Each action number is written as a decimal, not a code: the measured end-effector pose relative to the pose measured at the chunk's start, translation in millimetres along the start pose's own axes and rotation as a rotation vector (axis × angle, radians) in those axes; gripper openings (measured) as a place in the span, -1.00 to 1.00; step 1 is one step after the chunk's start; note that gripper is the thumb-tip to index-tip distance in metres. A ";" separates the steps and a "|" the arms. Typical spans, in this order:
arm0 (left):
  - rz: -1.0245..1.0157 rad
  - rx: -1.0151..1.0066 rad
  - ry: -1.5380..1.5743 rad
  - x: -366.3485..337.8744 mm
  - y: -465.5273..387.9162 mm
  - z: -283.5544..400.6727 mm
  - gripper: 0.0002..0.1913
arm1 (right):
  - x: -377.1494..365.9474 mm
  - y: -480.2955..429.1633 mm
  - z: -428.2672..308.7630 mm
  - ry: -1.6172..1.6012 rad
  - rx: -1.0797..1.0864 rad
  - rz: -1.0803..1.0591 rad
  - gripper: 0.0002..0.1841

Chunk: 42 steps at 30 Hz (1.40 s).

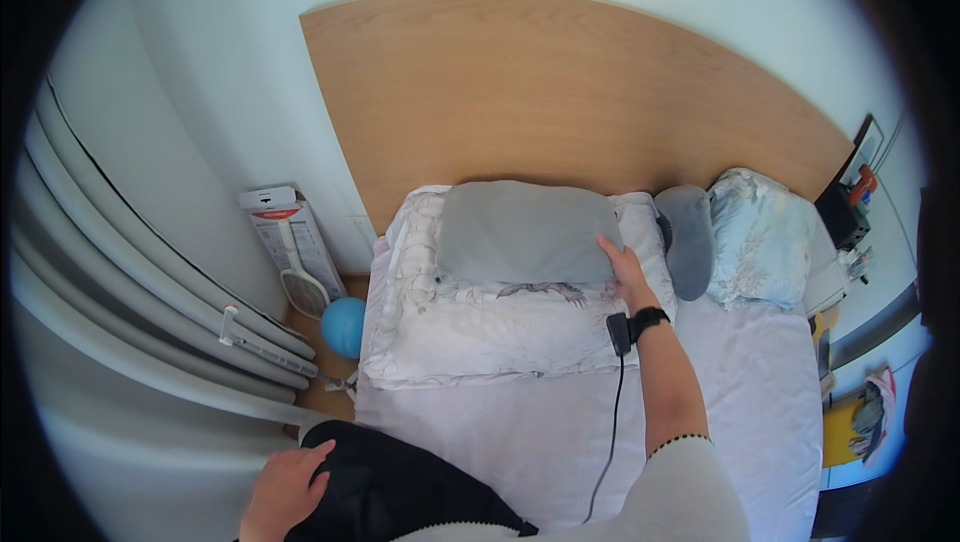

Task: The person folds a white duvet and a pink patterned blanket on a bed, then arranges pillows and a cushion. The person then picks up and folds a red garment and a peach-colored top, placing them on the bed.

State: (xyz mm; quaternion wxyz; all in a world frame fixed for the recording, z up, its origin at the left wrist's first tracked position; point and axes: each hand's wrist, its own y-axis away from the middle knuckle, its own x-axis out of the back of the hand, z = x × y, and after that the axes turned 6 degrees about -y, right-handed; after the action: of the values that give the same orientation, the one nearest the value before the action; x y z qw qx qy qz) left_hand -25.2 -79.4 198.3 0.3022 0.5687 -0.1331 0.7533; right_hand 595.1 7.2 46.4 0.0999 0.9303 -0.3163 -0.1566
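Observation:
A grey pillow (525, 234) rests on a folded white printed quilt (480, 336) near the headboard. My right hand (622, 264) holds the pillow's right end, thumb on top and the other fingers mostly hidden behind the edge. On that wrist is a black strap with a small black device (619, 333), from which a cable runs down over the bed. My left hand (289, 482) hangs at the lower left by my dark trousers, fingers slightly apart and holding nothing.
Right of the quilt lie a dark grey neck pillow (686, 242) and a floral pillow (761, 242). The wooden headboard (555, 92) stands behind. At left are a light curtain (150, 302), a blue ball (343, 327), an electric swatter (301, 287) and a small stand (270, 354).

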 end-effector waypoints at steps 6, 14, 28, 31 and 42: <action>0.020 -0.142 -0.043 -10.0 -11.5 -9.7 -0.52 | 69.0 137.3 5.1 -0.280 0.181 -0.176 -0.50; -0.008 -0.196 0.071 -39.7 -23.9 -28.1 -0.55 | 281.8 383.1 90.8 0.627 -0.341 0.355 -0.27; -0.007 -0.105 0.084 -57.6 -8.6 -25.9 -0.56 | 246.5 55.1 -50.1 0.893 0.603 0.424 0.22; 0.021 0.040 0.124 -56.9 14.7 -26.5 -0.56 | 209.3 -7.5 -48.6 0.748 0.482 0.544 0.24; 0.070 0.084 0.116 -64.9 28.4 -37.7 -0.57 | 152.9 75.9 -68.6 1.141 0.829 0.535 -0.34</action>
State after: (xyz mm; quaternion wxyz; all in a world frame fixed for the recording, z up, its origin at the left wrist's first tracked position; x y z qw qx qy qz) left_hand -60.6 -100.9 129.5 0.2587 0.5315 -0.1033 0.7999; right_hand 692.0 -140.9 97.0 -0.0755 0.7200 -0.4637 0.5108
